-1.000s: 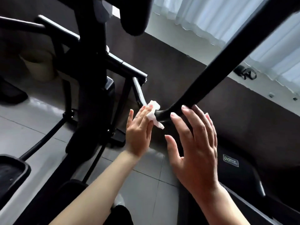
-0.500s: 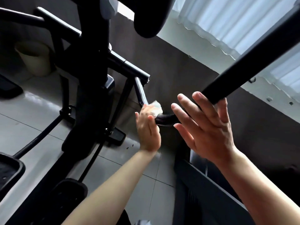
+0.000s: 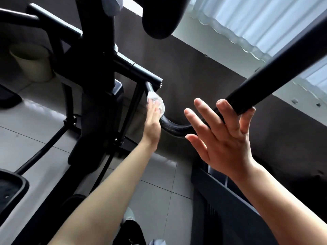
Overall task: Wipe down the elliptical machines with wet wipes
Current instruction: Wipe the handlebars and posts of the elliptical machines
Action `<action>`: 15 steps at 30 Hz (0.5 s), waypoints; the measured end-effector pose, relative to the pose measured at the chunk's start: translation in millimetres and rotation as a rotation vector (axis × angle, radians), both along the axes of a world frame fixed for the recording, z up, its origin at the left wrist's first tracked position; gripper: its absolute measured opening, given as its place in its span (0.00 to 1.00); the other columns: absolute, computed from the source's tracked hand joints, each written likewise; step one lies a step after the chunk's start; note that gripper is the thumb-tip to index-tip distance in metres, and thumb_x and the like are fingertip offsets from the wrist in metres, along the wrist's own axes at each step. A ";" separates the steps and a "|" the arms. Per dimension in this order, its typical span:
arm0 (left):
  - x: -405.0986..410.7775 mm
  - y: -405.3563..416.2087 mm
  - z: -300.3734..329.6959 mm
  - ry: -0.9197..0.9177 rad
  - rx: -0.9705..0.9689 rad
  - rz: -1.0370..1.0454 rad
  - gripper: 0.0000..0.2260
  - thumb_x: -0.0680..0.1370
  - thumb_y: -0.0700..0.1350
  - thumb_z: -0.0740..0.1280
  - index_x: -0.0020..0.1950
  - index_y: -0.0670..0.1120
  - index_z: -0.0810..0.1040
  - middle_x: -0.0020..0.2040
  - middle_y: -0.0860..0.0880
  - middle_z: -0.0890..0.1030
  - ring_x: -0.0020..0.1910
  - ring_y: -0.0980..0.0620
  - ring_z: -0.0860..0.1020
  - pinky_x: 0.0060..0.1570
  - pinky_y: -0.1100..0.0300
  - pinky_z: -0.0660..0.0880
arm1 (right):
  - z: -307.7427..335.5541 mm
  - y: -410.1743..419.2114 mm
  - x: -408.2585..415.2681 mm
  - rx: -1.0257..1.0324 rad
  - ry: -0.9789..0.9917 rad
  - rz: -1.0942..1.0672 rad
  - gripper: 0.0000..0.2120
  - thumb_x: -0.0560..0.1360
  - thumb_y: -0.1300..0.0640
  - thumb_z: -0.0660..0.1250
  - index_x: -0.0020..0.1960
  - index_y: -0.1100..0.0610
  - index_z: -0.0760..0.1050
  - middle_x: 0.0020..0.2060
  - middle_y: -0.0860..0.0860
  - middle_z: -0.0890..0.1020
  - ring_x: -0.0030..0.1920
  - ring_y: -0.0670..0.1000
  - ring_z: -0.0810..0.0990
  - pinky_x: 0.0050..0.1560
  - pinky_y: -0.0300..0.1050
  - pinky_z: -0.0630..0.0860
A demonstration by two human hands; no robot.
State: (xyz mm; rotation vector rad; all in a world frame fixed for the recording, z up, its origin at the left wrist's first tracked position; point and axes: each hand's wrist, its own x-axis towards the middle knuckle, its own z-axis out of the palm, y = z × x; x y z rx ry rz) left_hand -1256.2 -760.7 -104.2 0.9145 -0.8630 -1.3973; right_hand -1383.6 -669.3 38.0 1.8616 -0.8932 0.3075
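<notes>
We are partway through one elliptical machine (image 3: 95,96), by our reckoning: the work sits on its curved handlebar (image 3: 177,129), and the central column, the pedals (image 3: 10,186) low at the left and the rest of the frame show no sign either way of having been wiped. Any other machines lie outside our view, so we judge most of the job remains.

Our right hand (image 3: 223,137) steadies the upper, straight run of that bar, thumb and forefinger hooked around it while the other fingers fan out loose.

Our left hand (image 3: 153,121) presses the wet wipe (image 3: 155,101) against the lower stretch of the bar, just below the joint; whether the fingers wrap the tube or lie flat we cannot tell, the wipe being blurred.

No brand, label or writing is legible anywhere here.
</notes>
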 end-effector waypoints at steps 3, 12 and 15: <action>-10.0 64.7 20.1 -0.011 -0.113 0.027 0.20 0.82 0.54 0.50 0.72 0.55 0.66 0.78 0.52 0.61 0.77 0.62 0.54 0.77 0.59 0.52 | -1.6 -2.4 3.4 -0.005 -0.018 -0.002 0.21 0.81 0.43 0.57 0.67 0.53 0.77 0.70 0.51 0.69 0.79 0.51 0.43 0.77 0.56 0.36; 0.4 37.4 -3.2 -0.527 -0.365 0.100 0.21 0.83 0.57 0.44 0.66 0.60 0.74 0.71 0.60 0.67 0.73 0.71 0.52 0.74 0.61 0.35 | 2.4 3.1 4.2 0.028 -0.007 -0.023 0.21 0.82 0.43 0.57 0.66 0.52 0.78 0.70 0.50 0.68 0.79 0.50 0.42 0.76 0.56 0.35; 23.4 -18.3 -18.9 -0.780 -0.289 0.001 0.27 0.79 0.53 0.46 0.75 0.49 0.68 0.79 0.50 0.60 0.77 0.58 0.48 0.76 0.47 0.40 | 3.5 3.5 3.7 0.034 -0.003 -0.018 0.20 0.81 0.44 0.58 0.66 0.52 0.78 0.70 0.50 0.68 0.79 0.51 0.42 0.76 0.56 0.36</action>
